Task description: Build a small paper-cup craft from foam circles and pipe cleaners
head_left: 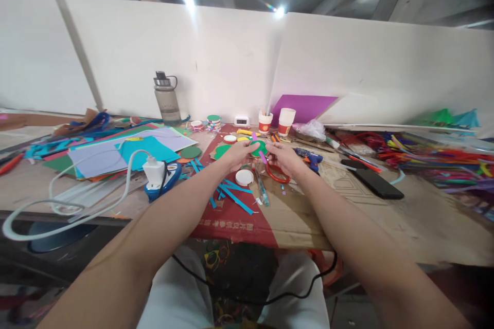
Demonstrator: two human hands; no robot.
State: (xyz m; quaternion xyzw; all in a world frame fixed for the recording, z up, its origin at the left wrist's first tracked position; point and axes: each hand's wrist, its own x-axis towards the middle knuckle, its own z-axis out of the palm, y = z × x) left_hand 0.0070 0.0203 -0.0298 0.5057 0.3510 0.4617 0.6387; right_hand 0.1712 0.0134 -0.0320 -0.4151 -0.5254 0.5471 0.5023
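One long worktop (409, 239) holds everything, with one big purple sheet (306, 108) leaning at the back. One grey bottle (167, 103) stands on the left; it looks partly filled. Two hands reach in. The left hand (242, 157) pinches the left edge of a green disc (258, 148), which is held up between both hands over the middle. The right hand (283, 158) has its fingers bent at the disc's right edge, but I can't tell if it grips. One black phone (378, 181) lies to the right. Two paper cups stand behind: the left cup (265, 124) holds thin sticks, and I can't see inside the right cup (285, 122). One blue glue gun (314, 161) and red scissor handles (278, 177) lie near the right hand, which partly covers the handles. Blue strips (237, 198), too tangled to count, lie in front, near one white round piece (244, 178). A small purple strip (263, 157) shows by the right fingers.
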